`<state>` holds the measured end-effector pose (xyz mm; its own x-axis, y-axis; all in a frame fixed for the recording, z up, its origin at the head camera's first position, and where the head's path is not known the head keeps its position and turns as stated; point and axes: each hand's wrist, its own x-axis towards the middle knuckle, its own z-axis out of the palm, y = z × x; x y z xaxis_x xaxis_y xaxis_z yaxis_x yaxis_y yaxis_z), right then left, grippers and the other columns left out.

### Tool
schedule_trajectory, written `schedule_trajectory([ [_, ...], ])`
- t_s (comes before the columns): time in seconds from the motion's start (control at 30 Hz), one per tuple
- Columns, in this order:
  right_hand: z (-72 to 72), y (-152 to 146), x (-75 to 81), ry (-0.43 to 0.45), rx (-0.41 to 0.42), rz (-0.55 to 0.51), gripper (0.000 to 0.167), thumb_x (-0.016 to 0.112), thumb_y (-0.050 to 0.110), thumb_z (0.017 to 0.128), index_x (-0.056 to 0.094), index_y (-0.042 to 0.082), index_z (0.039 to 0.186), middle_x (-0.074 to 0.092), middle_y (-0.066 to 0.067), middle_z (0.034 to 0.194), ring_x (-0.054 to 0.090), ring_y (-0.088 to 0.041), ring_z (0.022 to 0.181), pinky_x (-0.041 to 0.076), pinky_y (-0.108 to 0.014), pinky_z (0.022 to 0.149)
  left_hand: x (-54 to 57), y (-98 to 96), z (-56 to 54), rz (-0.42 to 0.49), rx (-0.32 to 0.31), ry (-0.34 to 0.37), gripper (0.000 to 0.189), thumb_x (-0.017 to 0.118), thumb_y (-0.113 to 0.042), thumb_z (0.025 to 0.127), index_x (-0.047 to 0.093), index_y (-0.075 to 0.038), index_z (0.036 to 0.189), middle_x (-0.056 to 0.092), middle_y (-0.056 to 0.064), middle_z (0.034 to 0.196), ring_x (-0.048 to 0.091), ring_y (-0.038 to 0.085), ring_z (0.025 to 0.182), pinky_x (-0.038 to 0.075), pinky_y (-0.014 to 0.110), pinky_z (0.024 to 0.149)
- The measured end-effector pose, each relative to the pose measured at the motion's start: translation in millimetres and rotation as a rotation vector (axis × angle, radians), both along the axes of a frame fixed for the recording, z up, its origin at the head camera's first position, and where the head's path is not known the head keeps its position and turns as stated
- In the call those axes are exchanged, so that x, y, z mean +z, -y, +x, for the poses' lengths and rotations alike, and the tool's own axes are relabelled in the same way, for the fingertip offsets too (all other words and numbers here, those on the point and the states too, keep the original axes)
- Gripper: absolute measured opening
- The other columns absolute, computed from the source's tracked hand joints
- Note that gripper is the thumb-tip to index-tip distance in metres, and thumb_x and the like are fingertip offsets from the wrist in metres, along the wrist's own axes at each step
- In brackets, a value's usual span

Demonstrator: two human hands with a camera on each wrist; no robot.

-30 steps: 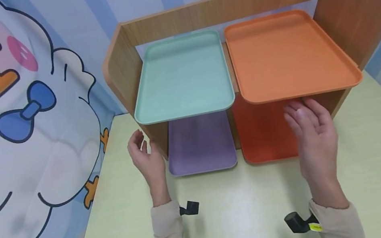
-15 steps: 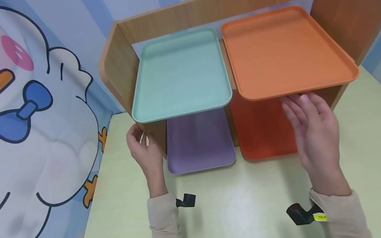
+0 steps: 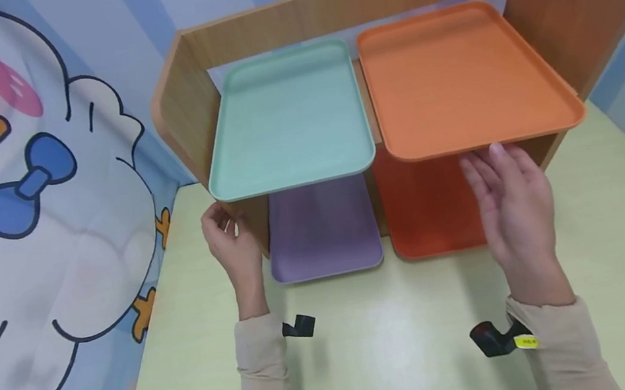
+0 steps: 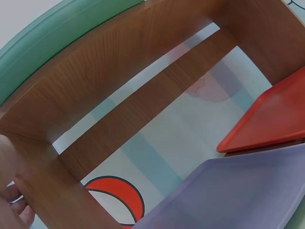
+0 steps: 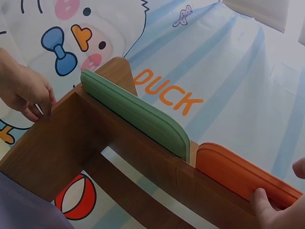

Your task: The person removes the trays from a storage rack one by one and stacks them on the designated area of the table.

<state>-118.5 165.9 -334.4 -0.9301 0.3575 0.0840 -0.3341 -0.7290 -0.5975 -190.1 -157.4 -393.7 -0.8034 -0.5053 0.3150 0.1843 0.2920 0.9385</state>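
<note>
In the head view, a light-brown, wood-grained shelf stands on a pale yellow-green table; a flat mint-green tray and a flat orange tray, both round-cornered, lie side by side on its upper level, with a purple tray and a red tray in the bays below. The left hand bends its fingers round the front edge of the shelf's left side, a narrow grip on bare board; the right hand has its fingers under the orange tray's overhanging front edge, thumb tip at the rim. The left wrist view shows left-hand fingertips on the outer face of that side board. In the right wrist view, one right-hand digit touches the orange rim and another shows just above, so the rim seems pinched between them, though how firmly I cannot tell. The orange tray looks like moulded plastic: probably light, stiff and hard to break, but smooth enough to slide; its raised lip is best taken at the front overhang. The shelf looks rigid and heavier, best held by its sides.
</note>
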Motion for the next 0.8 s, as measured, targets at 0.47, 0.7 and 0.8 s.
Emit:
schedule_trajectory([
  [0.47, -7.7, -3, 2.1, 0.002, 0.001, -0.001, 0.038, 0.067, 0.008, 0.088, 0.052, -0.007, 0.119, 0.059, -0.016, 0.117, 0.064, -0.026, 0.101, 0.054, -0.031, 0.091, -0.1, -2.7, -2.7, 0.007, 0.008, -0.024, 0.026, 0.046, -0.003, 0.098, 0.047, 0.000, 0.124, 0.050, 0.012, 0.125, 0.051, 0.020, 0.119, 0.044, 0.026, 0.102],
  [0.7, -10.3, -2, 2.2, 0.007, -0.006, 0.006, 0.039, 0.069, 0.007, 0.086, 0.052, -0.006, 0.119, 0.061, -0.016, 0.116, 0.065, -0.025, 0.100, 0.053, -0.033, 0.091, -3.3, 1.0, -3.3, -0.005, 0.027, -0.017, 0.026, 0.046, 0.001, 0.096, 0.049, 0.000, 0.122, 0.053, 0.012, 0.124, 0.053, 0.020, 0.116, 0.046, 0.028, 0.099],
  [0.8, -12.4, -3, 2.2, 0.010, -0.020, 0.021, 0.040, 0.069, 0.007, 0.086, 0.052, -0.006, 0.119, 0.060, -0.015, 0.115, 0.065, -0.024, 0.098, 0.053, -0.032, 0.091, -3.2, -0.2, -4.4, 0.000, 0.026, -0.020, 0.027, 0.045, 0.004, 0.095, 0.050, 0.000, 0.122, 0.053, 0.013, 0.123, 0.054, 0.019, 0.114, 0.048, 0.030, 0.097],
])
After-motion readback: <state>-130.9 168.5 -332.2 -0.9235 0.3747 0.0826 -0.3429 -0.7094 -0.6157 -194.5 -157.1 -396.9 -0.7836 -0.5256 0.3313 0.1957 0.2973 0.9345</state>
